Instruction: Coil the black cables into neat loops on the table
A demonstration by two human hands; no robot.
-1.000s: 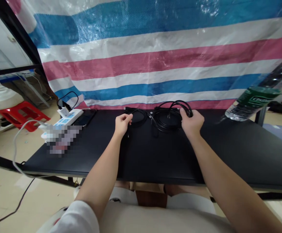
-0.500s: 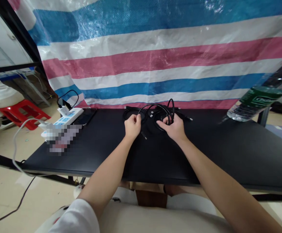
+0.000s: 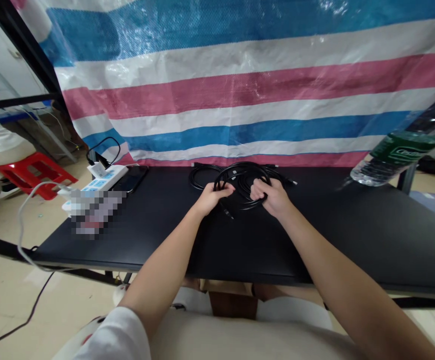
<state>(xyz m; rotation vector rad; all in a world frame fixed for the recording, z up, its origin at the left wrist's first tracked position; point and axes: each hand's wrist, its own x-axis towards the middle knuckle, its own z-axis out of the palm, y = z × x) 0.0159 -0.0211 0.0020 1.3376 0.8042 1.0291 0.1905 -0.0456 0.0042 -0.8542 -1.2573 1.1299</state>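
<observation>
A black cable [image 3: 242, 166] is looped into a coil between my two hands, just above the table. My left hand [image 3: 210, 198] grips the coil's left side, thumb laid over the strands. On the coil's right side, my right hand [image 3: 272, 194] is closed around the strands. One plug end [image 3: 228, 214] hangs below my left hand. Behind the held coil, another coiled black cable [image 3: 198, 176] lies on the table at the left. More black cables with light connector tips [image 3: 294, 183] lie at the right, partly hidden by my right hand.
The black table [image 3: 157, 220] backs onto a striped plastic sheet [image 3: 217, 95]. At the left are a white power strip [image 3: 108, 177] with plugged-in chargers, a phone [image 3: 135, 179] and a blurred-out item. A large water bottle [image 3: 393, 155] leans at the right. A red stool [image 3: 37, 175] stands beyond the table.
The single arc between my hands has become a rounder coil of several strands. My left hand has turned, its thumb now across the cable; my right fingers have closed more tightly.
</observation>
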